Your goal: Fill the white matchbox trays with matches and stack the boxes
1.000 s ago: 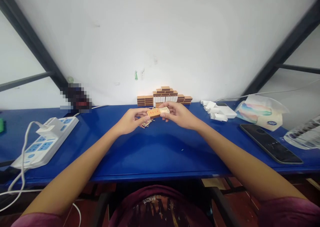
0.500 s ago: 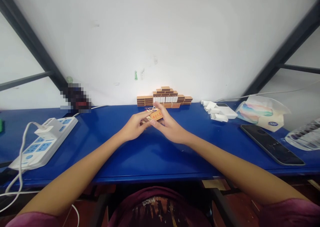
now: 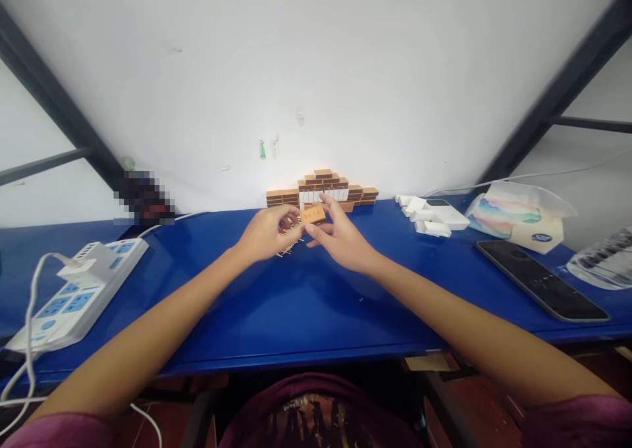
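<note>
My right hand (image 3: 340, 237) pinches a small orange matchbox (image 3: 313, 215) between thumb and fingers above the blue table (image 3: 296, 303). My left hand (image 3: 266, 232) is closed just left of it, fingertips at the matchbox's left end, with what look like red-tipped matches (image 3: 285, 224) between its fingers. A few loose matches (image 3: 289, 249) lie on the table under the hands. Behind them a stack of matchboxes (image 3: 322, 186) stands against the wall.
A white power strip (image 3: 74, 290) with a plugged charger and cable lies at the left. White small boxes (image 3: 434, 216), a tissue pack (image 3: 518, 219), a black phone (image 3: 540, 279) and a plastic bag (image 3: 602, 264) lie at the right. A pixelated dark object (image 3: 145, 198) stands at the back left.
The matchbox was held out lengthwise between both hands; the hands then closed together and rose slightly toward the stack. The drawer seen sticking out earlier no longer shows.
</note>
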Demonstrator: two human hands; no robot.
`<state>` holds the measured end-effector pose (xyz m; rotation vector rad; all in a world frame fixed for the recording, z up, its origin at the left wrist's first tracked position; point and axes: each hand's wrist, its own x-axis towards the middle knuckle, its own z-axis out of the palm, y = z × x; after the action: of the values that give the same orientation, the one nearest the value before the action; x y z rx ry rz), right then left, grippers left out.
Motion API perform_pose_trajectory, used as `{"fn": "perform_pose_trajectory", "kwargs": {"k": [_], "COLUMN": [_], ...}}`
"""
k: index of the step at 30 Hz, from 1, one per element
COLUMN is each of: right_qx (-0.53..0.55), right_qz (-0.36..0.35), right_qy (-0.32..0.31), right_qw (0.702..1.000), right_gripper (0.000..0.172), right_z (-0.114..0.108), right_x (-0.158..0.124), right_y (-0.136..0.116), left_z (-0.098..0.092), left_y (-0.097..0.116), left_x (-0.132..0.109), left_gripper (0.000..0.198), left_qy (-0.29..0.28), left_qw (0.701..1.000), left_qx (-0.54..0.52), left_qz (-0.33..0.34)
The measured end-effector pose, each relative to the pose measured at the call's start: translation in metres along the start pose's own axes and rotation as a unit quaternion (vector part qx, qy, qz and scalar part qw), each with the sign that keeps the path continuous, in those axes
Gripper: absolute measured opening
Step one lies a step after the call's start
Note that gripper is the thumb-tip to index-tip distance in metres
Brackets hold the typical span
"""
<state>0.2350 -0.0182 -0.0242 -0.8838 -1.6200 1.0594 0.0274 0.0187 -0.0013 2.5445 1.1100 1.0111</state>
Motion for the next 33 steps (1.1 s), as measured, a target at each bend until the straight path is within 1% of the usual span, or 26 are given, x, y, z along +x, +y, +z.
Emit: {"fn": "perform_pose_trajectory", "kwargs": {"k": [2,4,7,8,11,13,16,21,23,25,26,27,28,29,31,32,33], "right_qx": [-0.004,-0.017,-0.074,-0.093,-0.128,-0.147,-0.179,-0.25,-0.312,-0.408,-0.467,-0.52,-0.561,-0.594,-0.629,-0.631,-0.626], "right_qz": [0.029,0.048,0.053,0.051,0.03,0.005,-0.028,-0.059,-0.075,-0.087,-0.082,-0.065,-0.033,0.007,0.113,0.161,0.196], "right_qy": [0.013,0.015,-0.016,-0.031,-0.064,-0.075,-0.089,-0.087,-0.103,-0.113,-0.095,-0.058,-0.024,0.004,0.042,0.047,0.046], "right_qw": [0.999,0.999,0.996,0.994,0.989,0.986,0.98,0.963,0.941,0.902,0.875,0.85,0.827,0.804,0.768,0.757,0.753], "right_gripper": [0.091,0.083,0.062,0.055,0.036,0.026,0.018,0.013,0.012,0.015,0.015,0.015,0.015,0.017,0.019,0.021,0.024], "right_z": [-0.005,-0.01,-0.015,-0.016,-0.016,-0.016,-0.017,-0.018,-0.026,-0.045,-0.059,-0.077,-0.097,-0.12,-0.169,-0.193,-0.214], "right_x": [0.003,0.007,0.01,0.01,0.008,0.006,0.004,0.006,0.01,0.016,0.019,0.021,0.023,0.024,0.023,0.02,0.017], "right_y": [0.0,0.003,0.009,0.01,0.011,0.009,0.004,-0.003,-0.009,-0.016,-0.019,-0.022,-0.024,-0.024,-0.021,-0.017,-0.013], "left_z": [-0.007,-0.014,-0.021,-0.023,-0.024,-0.022,-0.018,-0.011,-0.012,-0.016,-0.019,-0.022,-0.025,-0.028,-0.033,-0.035,-0.036], "left_y": [-0.02,-0.044,-0.077,-0.087,-0.106,-0.111,-0.111,-0.099,-0.092,-0.083,-0.078,-0.071,-0.064,-0.056,-0.041,-0.034,-0.029], "left_x": [0.018,0.036,0.062,0.069,0.086,0.092,0.095,0.093,0.091,0.084,0.078,0.07,0.059,0.047,0.02,0.006,-0.006], "left_gripper": [0.028,0.026,0.029,0.03,0.029,0.031,0.031,0.029,0.032,0.035,0.036,0.036,0.035,0.033,0.031,0.031,0.032], "left_qy": [-0.007,-0.012,-0.007,-0.016,-0.02,-0.026,-0.04,-0.04,-0.037,-0.026,-0.016,-0.013,-0.013,-0.029,-0.093,-0.123,-0.136], "left_qw": [1.0,1.0,0.998,0.996,0.99,0.987,0.984,0.974,0.965,0.957,0.954,0.953,0.952,0.953,0.96,0.962,0.966], "left_qx": [-0.012,-0.01,0.039,0.059,0.115,0.137,0.153,0.205,0.243,0.276,0.287,0.294,0.299,0.298,0.265,0.243,0.218], "left_qz": [-0.004,-0.018,-0.046,-0.059,-0.085,-0.085,-0.078,-0.088,-0.093,-0.086,-0.079,-0.071,-0.064,-0.052,-0.019,-0.011,-0.01]}}
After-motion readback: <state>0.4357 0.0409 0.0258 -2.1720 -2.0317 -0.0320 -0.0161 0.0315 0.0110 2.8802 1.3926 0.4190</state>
